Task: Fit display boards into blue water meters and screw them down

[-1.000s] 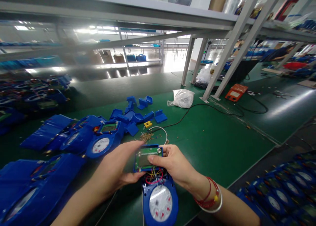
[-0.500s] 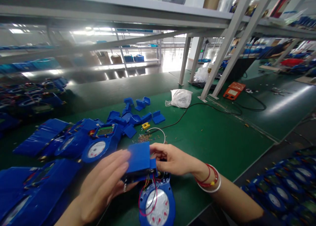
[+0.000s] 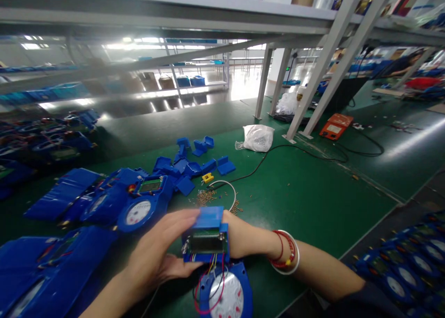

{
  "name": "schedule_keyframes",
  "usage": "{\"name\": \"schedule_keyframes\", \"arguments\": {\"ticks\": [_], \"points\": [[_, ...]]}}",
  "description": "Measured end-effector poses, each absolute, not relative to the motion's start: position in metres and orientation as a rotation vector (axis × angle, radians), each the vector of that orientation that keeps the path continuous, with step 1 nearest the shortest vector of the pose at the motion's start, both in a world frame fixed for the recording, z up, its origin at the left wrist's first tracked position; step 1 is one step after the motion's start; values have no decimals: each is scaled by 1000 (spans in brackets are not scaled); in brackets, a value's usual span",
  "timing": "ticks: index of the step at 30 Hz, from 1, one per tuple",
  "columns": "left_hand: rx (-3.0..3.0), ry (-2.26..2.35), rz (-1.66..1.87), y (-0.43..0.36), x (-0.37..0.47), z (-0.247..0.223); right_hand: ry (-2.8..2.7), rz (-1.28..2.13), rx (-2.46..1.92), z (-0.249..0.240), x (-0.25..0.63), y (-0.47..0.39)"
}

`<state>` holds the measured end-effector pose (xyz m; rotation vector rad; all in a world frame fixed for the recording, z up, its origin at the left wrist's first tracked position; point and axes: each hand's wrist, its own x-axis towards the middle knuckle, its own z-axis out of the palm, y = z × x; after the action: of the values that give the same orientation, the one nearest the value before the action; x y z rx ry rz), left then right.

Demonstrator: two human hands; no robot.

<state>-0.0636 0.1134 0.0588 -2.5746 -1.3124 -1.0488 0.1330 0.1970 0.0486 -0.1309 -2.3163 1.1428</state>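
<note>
In front of me is a blue water meter with a round white dial (image 3: 225, 297). Its blue display housing (image 3: 224, 244) stands open toward me, showing a dark display module (image 3: 205, 244). Red, yellow and black wires (image 3: 212, 267) hang from it over the dial. My left hand (image 3: 163, 244) is closed around the housing's left side, fingers on top at the blue cover (image 3: 210, 213) and thumb below. My right hand (image 3: 239, 234) grips the housing from its right and rear; its fingers are hidden behind it.
Beyond the hands lie small brass screws (image 3: 206, 196), a yellow part (image 3: 207, 178), loose blue covers (image 3: 186, 165), a white bag (image 3: 257, 138) and a black cable (image 3: 250, 170). Other blue meters (image 3: 139, 211) crowd the left; more (image 3: 406, 274) stand at lower right. Shelf legs (image 3: 313, 91) rise behind.
The housing has tilted back, so its display module now faces me and the cover looks foreshortened. My right hand has turned, its fingers slipping out of sight behind the housing.
</note>
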Motion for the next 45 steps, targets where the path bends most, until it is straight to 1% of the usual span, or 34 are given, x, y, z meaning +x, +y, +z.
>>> {"name": "schedule_keyframes", "arguments": {"ticks": [5,9,11,15,16,17,20,23,25,30,34,41,45], "points": [[-2540,-1574,-1149,112,-65,41,-2246,1035,-551,41,140,179],[-2503,-1776,-1270,106,-60,33,-2023,1169,-878,39,146,163],[-2505,-1768,-1265,105,-58,32,-1984,1132,-922,40,148,158],[-2530,-1667,-1196,109,-58,35,-2063,626,-873,43,152,160],[-2546,-1641,-1181,110,-58,36,-2107,553,-819,43,152,162],[-2568,-1618,-1175,112,-58,36,-2151,546,-743,43,153,165],[-2613,-1614,-1235,111,-56,35,-2162,742,-518,41,152,170],[-2554,-1682,-1413,100,-53,31,-2048,815,-507,37,152,170],[-2457,-1603,-1468,90,-51,30,-2010,799,-525,37,152,169],[-2355,-1415,-1158,78,-45,38,-2009,804,-493,38,153,168],[-2336,-1297,-1003,79,-42,47,-2007,779,-500,37,152,167],[-2274,-1261,-1063,80,-35,47,-2000,787,-502,35,151,165],[-2196,-1341,-1044,77,-37,47,-1988,744,-530,34,152,167]]}}
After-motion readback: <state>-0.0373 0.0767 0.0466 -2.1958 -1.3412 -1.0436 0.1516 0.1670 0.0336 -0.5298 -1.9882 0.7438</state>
